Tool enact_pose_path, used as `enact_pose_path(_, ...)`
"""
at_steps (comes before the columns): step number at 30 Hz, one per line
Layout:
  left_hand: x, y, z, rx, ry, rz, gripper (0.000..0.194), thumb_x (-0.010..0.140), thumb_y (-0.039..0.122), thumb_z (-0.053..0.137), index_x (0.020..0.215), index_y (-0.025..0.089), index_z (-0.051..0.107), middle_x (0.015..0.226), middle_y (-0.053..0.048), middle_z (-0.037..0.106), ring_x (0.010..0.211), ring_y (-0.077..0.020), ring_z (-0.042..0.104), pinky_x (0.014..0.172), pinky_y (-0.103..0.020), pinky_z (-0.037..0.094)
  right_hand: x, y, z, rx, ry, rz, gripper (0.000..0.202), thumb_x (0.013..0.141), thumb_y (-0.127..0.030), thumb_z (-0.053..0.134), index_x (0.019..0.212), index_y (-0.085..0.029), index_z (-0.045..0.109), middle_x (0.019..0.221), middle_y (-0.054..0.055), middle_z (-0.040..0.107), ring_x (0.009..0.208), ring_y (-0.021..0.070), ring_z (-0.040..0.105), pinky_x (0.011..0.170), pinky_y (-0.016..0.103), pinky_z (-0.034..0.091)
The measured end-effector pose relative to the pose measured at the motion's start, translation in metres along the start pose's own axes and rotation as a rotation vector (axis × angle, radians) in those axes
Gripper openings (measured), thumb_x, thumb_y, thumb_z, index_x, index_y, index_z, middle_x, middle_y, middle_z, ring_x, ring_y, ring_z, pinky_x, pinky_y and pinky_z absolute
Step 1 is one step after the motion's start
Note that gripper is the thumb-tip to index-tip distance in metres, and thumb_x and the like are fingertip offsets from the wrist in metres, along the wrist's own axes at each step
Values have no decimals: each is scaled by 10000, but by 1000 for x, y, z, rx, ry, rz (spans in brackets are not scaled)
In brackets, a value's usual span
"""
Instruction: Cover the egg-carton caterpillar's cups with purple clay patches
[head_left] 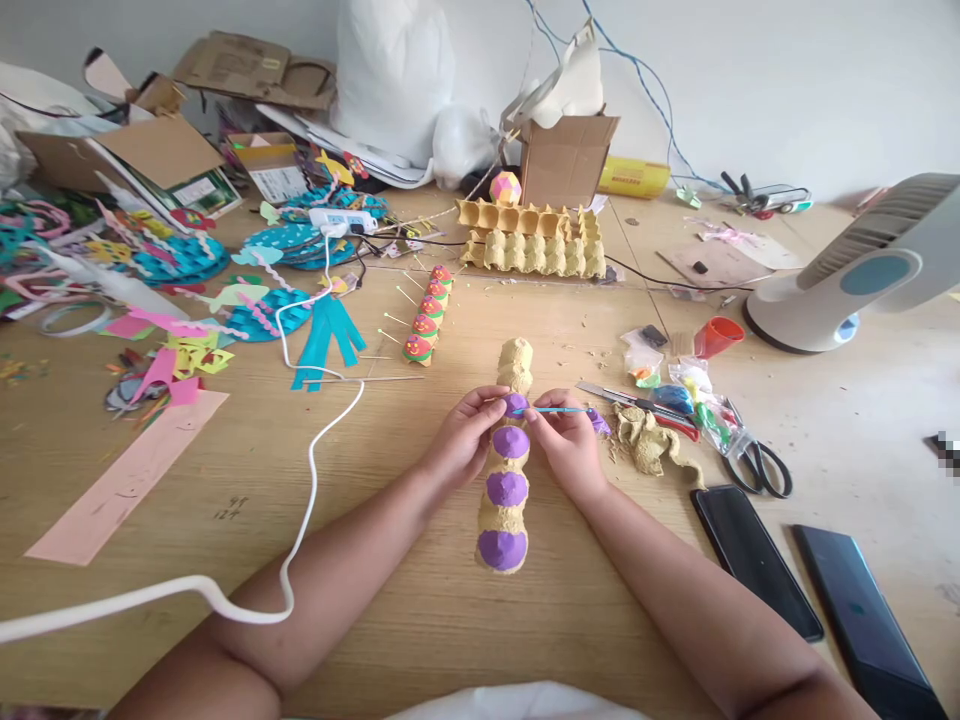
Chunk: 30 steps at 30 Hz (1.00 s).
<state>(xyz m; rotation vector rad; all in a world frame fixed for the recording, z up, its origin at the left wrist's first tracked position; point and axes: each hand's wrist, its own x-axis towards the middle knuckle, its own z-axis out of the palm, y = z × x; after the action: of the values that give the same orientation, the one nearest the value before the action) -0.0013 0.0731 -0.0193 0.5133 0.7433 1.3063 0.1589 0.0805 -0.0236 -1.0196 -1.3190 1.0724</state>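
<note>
A strip of egg carton point(504, 518) lies lengthwise in front of me, its nearer humps covered in purple and the farthest one bare tan. My left hand point(466, 432) grips its left side by the upper purple hump. Between the thumb and fingers of my right hand point(564, 436) is a thin blue stick point(559, 409), its tip touching that same hump. Just right of the hand lies a small purple lump point(598, 421). Torn carton scraps point(649, 440) are beside it.
Scissors point(757, 465), a box cutter point(622, 396), bagged coloured clay and two phones point(757, 560) lie right. A white fan point(840, 270) stands beyond. A white cable point(311, 490) crosses left, near a red-green carton strip point(427, 315) and paper crafts. More egg cartons point(532, 252) sit behind.
</note>
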Motion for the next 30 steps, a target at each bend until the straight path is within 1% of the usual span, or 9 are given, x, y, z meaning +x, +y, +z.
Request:
enact_pose_path(2, -1, 0, 0, -2, -7, -1, 408, 670, 322, 958, 991, 199, 739, 926, -14, 801, 801, -123, 733, 732, -231, 543, 1, 0, -2, -46, 2, -58, 263, 859, -488, 788, 910, -261, 666, 902, 35, 641, 836, 204, 603, 710, 335, 510)
enact_pose_path(5, -1, 0, 0, -2, -21, -2, 408, 674, 324, 957, 994, 199, 736, 935, -13, 802, 815, -127, 739, 745, -237, 548, 2, -2, -4, -72, -29, -121, 203, 880, -440, 770, 888, -261, 674, 931, 41, 628, 900, 217, 596, 778, 356, 502)
enact_pose_path(9, -2, 0, 0, -9, -17, -2, 411, 673, 323, 959, 996, 200, 736, 939, -11, 805, 819, -126, 739, 729, -228, 541, 2, -9, -4, -80, -66, -136, 153, 896, -371, 754, 833, -251, 684, 922, 35, 596, 938, 221, 580, 903, 394, 474)
enact_pose_path(11, -2, 0, 0, -20, -9, -10, 409, 670, 317, 961, 994, 200, 741, 930, -11, 806, 806, -123, 735, 714, -223, 535, 1, -12, -4, -49, -81, -129, 144, 908, -362, 739, 828, -252, 691, 916, 33, 582, 941, 222, 574, 933, 404, 462)
enact_pose_path(14, -2, 1, 1, -24, -10, -20, 400, 680, 310, 955, 1000, 196, 743, 933, -16, 805, 805, -127, 732, 722, -231, 535, 1, -13, -4, -24, -93, -137, 123, 909, -348, 739, 833, -259, 701, 920, 36, 577, 951, 228, 570, 940, 409, 452)
enact_pose_path(18, -3, 0, 0, -13, -27, -24, 401, 698, 315, 944, 1016, 194, 731, 951, -15, 800, 825, -128, 732, 752, -239, 539, 1, -12, -3, -88, -69, -167, 104, 893, -335, 756, 839, -264, 702, 923, 40, 589, 948, 234, 573, 933, 415, 453)
enact_pose_path(23, -3, 0, 0, -16, -26, -24, 394, 695, 307, 943, 1010, 192, 736, 942, -26, 796, 819, -141, 730, 745, -249, 536, 0, -13, -3, -113, -67, -191, 136, 863, -334, 783, 803, -263, 684, 911, 36, 587, 925, 233, 572, 906, 413, 464)
enact_pose_path(26, -3, 0, 1, -15, -22, -23, 387, 691, 306, 943, 1001, 195, 740, 936, -23, 793, 809, -138, 722, 730, -245, 530, 0, -12, -3, -93, -74, -187, 134, 866, -329, 782, 805, -264, 681, 930, 37, 570, 949, 233, 573, 925, 417, 463)
enact_pose_path(30, -4, 1, 2, -15, -45, -36, 390, 694, 314, 945, 1004, 196, 739, 930, -21, 794, 811, -134, 724, 733, -241, 531, 0, -11, -3, -96, -73, -192, 121, 866, -308, 786, 812, -263, 687, 991, 43, 556, 1013, 236, 568, 974, 425, 452)
